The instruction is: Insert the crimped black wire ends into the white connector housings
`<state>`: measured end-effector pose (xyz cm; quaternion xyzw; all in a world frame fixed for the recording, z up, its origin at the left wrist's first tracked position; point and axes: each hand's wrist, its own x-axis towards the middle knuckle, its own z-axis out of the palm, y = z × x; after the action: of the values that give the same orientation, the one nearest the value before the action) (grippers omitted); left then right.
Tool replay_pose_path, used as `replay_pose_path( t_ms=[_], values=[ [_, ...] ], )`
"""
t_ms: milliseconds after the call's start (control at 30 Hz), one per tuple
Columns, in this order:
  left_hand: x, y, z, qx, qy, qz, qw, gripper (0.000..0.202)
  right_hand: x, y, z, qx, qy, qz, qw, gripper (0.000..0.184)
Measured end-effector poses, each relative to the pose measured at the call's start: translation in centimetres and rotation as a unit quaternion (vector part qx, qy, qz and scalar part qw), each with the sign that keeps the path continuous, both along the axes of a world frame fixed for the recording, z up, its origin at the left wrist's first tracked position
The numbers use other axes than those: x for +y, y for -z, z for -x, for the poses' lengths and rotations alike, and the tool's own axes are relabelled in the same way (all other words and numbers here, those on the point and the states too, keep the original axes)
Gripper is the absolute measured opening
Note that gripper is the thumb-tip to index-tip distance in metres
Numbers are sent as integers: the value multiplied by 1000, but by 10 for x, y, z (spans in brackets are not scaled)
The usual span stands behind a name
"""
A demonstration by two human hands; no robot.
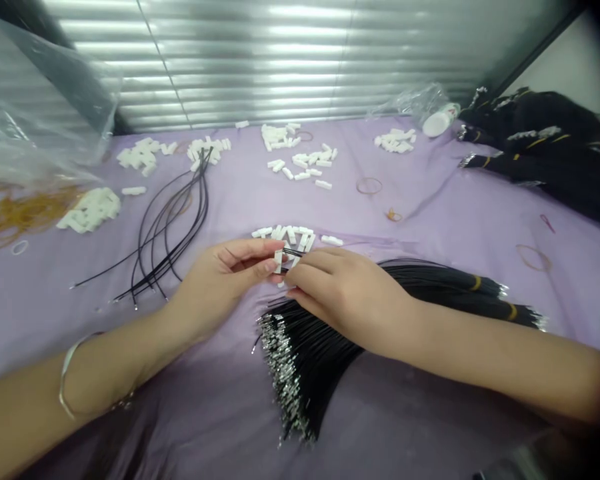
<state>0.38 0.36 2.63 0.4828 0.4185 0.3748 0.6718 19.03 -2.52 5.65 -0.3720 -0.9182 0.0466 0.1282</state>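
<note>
Between thumb and fingers, my left hand (235, 267) pinches a small white connector housing (279, 261). Close against it on the right, my right hand (343, 287) is closed on thin black wires (294, 252) that run to the housing. Whether the wire ends sit inside it I cannot make out. Just behind the hands lies a small pile of white housings (290, 233). Under and beside my right hand spreads a large bundle of black wires (325, 353), its silvery metal terminals (283, 373) fanned toward the front.
Several black wires with white housings (175, 227) lie at the left. White housing heaps (93, 210) dot the purple cloth (240, 180). Yellow rubber bands (25, 213) and a clear plastic bag (45, 113) are far left. Banded black wire bundles (540, 147) and a white container (441, 121) stand back right.
</note>
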Motion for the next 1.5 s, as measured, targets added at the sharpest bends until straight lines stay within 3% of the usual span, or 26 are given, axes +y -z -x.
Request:
replay_pose_path(
  t_ms=[200, 333, 500, 600, 733, 867, 1000, 1133, 1300, 1400, 1500],
  values=[
    [8, 3, 1, 5, 46, -39, 998, 31, 0, 0, 5, -73, -14, 75, 994, 20],
    [12, 2, -3, 47, 24, -74, 996, 30, 4, 4, 5, -51, -5, 79, 996, 14],
    [14, 5, -5, 131, 38, -151, 979, 25, 10, 6, 4, -7, -17, 168, 986, 9],
    [15, 5, -3, 191, 42, -233, 953, 22, 8, 5, 4, -23, -19, 177, 984, 12],
    [17, 1, -1, 266, 58, -353, 895, 12, 1, 2, 3, -24, -4, 169, 985, 14],
    [13, -2, 0, 327, 84, -441, 832, 8, -3, 2, -2, 34, 40, 231, 971, 10],
    [9, 1, 0, 351, 86, -509, 781, 16, -2, 9, -5, 89, 7, 228, 970, 12],
    [8, 1, 2, 370, 119, -546, 742, 18, -1, 13, -3, 128, -8, 216, 968, 12],
    [0, -11, 4, 442, 157, -549, 692, 23, -3, 8, -1, 102, -15, 246, 964, 16],
    [-5, -17, 2, 478, 167, -524, 685, 26, -3, 7, 1, 96, -6, 254, 962, 20],
    [-5, -18, -1, 478, 167, -483, 714, 27, 0, 5, 3, 89, -2, 261, 961, 17]
  ],
)
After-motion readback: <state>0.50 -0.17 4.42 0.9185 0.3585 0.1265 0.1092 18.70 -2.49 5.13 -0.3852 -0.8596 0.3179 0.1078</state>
